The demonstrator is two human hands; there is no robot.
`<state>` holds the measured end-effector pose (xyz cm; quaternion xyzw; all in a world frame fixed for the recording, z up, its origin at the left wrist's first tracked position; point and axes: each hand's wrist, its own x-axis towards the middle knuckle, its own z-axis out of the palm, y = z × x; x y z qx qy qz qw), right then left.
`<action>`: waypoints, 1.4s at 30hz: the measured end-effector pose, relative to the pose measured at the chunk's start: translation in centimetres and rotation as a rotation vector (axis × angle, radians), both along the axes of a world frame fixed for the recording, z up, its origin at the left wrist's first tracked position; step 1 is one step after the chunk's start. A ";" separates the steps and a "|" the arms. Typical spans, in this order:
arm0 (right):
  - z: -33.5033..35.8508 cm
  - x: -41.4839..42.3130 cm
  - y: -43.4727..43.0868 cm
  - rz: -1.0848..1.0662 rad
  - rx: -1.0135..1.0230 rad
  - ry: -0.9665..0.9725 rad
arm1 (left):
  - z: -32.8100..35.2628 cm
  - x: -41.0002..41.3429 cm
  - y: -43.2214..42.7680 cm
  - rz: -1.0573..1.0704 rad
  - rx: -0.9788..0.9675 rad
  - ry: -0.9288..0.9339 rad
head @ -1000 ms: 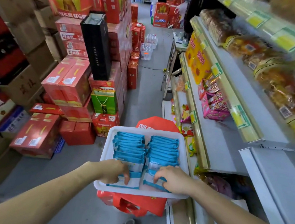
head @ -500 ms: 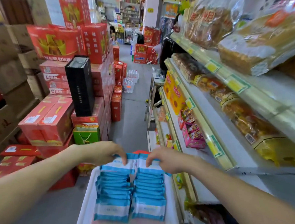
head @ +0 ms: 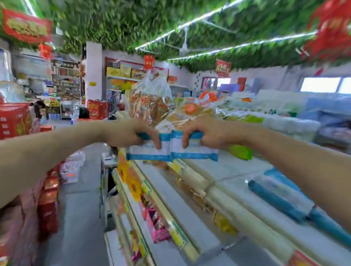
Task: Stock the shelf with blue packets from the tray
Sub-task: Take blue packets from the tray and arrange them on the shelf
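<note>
My left hand (head: 128,133) grips a stack of blue-and-white packets (head: 148,149) by its upper edge. Beside it, my right hand (head: 210,133) grips a second stack of blue packets (head: 196,150). Both stacks hang side by side in the air, level with the top shelf (head: 219,172) and just at its front-left end. The two stacks touch or overlap in the middle. The tray is out of view below the picture. The whole view is blurred by motion.
Bagged bread (head: 149,101) stands on the top shelf right behind the packets. A green packet (head: 241,152) and teal packets (head: 278,199) lie further right on it. Lower shelves (head: 163,226) hold snacks. Red cartons (head: 5,121) are stacked on the left of the aisle.
Both hands have lifted a stack of blue packets out of the tray and raised them to the top shelf. My head has tilted up, so the tray has left the view.
</note>
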<state>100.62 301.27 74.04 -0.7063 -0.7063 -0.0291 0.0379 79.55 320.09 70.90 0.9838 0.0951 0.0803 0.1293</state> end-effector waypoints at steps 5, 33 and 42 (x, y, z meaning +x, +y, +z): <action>2.3 8.1 -12.5 -0.261 0.125 -0.022 | 4.7 11.1 -5.0 -0.272 0.071 -0.035; -6.3 15.4 -46.2 -0.865 0.267 0.114 | 6.4 34.0 -33.3 -0.918 0.036 -0.120; -3.0 13.6 -53.5 -1.059 0.378 -0.094 | 4.8 36.3 -43.2 -1.094 0.044 -0.130</action>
